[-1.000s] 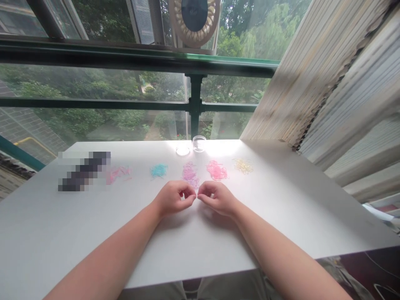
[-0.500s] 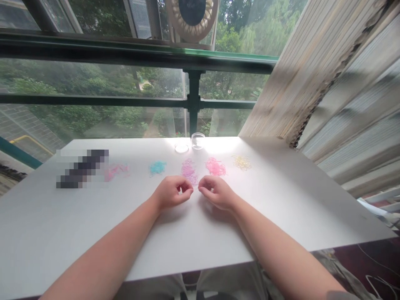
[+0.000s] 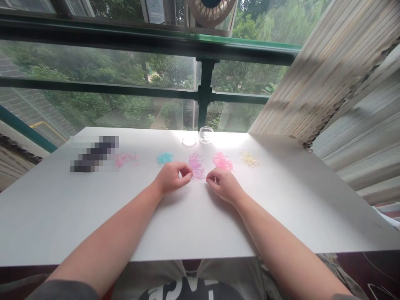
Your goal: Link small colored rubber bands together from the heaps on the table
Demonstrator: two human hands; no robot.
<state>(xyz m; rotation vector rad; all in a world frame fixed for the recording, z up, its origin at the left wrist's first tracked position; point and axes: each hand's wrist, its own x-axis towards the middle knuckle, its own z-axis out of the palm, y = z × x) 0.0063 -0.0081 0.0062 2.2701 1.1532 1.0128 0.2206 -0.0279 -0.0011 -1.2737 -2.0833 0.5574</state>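
Strands (image 3: pixel 198 173) lie on the table (image 3: pixel 200 227) in 5 loose piles, so parting them by colour looks done to me. Taking the gap between my hands as the middle of the clock, I have the purple pile (image 3: pixel 196 163) at 12, just beyond my fingertips, the coral pile (image 3: pixel 223 161) at 1, the yellow pile (image 3: pixel 249 159) at 2, the blue pile (image 3: pixel 165 158) between 10 and 11, and the pale pink pile (image 3: pixel 127 158) at 10.

My left hand (image 3: pixel 173 177) is curled, thumb and finger meeting near the purple; my right hand (image 3: pixel 225 183) makes a like pinch, nearest the coral. The 2 hands are apart. I cannot tell whether either pinch has a strand in it.

Work with the strands themselves looks barely begun, I judge: I can make out no joined or finished piece. Farther off at 12 stands the jar (image 3: pixel 206 136), and what looks like its lid (image 3: pixel 189 141) lies just beside it, toward 11. All 5 piles are outside the jar.
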